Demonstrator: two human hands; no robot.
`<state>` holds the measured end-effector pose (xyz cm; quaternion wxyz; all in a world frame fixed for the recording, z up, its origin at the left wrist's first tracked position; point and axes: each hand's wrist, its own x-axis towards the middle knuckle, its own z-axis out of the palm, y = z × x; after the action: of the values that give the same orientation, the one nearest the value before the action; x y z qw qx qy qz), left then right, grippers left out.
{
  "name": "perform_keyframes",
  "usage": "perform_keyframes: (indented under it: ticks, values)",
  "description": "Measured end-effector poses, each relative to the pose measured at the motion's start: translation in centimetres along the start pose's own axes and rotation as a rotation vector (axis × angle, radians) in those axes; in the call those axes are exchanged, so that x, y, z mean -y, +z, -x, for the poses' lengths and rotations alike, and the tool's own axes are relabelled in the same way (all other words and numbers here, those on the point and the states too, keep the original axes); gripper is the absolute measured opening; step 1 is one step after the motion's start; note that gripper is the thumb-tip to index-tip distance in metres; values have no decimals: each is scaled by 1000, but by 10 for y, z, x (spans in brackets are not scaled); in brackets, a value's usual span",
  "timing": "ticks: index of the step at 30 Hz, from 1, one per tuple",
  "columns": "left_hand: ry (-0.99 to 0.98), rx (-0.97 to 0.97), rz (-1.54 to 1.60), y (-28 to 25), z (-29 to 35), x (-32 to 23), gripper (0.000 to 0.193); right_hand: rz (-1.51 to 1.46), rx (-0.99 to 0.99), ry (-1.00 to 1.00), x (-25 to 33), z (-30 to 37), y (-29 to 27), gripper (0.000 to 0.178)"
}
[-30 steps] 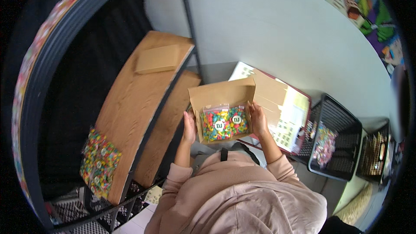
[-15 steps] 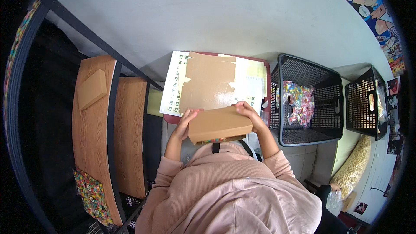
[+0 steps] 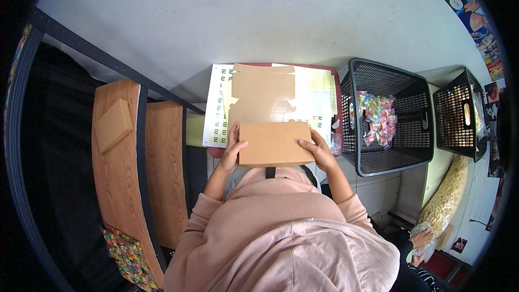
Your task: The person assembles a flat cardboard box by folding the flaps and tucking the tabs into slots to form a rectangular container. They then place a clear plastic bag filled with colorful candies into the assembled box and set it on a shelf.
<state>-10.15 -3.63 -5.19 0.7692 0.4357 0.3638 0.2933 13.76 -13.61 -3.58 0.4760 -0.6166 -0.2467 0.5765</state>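
Note:
A brown cardboard box [image 3: 274, 145] is held level in front of my waist, its lid side facing up and closed. My left hand [image 3: 233, 147] clasps its left end, the thumb lying on top. At the opposite end my right hand [image 3: 319, 150] grips it the same way. Just beyond the box, an unfolded cardboard blank [image 3: 263, 94] lies flat on white and yellow printed sheets [image 3: 314, 97], on a small dark red table [image 3: 338, 94]. What the box contains is hidden now.
A black crate [image 3: 413, 148] with wrapped candies [image 3: 376, 119] stands to the right, beside a smaller crate [image 3: 457, 121]. At left, a wooden shelf [image 3: 119, 184] carries another box [image 3: 113, 126] and a colourful bag [image 3: 128, 257]. Another person's hand [image 3: 421, 238] is at lower right, near a long snack-filled bag [image 3: 448, 192].
The box has tilted so its top faces up, and the colourful contents at its near edge are no longer visible. My hands have shifted down its ends. Another person's hands have appeared at lower right.

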Motion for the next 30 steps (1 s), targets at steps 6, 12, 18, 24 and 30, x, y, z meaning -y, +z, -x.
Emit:
perform_keyframes:
  ticks: [6,12,18,24,30]
  values:
    - [-371,128,129,-14,6,1,67,54,-99,44,1,6,14,71]
    - [-161,21,275,-26,-32,19,55,8,-130,-14,-4,-42,22,73]
    - [-179,-140,88,-56,-99,49,51,-100,-82,-16,-23,-116,21,59]
    - [-279,-270,-110,-59,-120,61,52,-51,-129,-111,-67,-146,8,54]
    - [-387,-342,-128,-66,-121,57,46,74,-299,231,-57,-138,13,57]
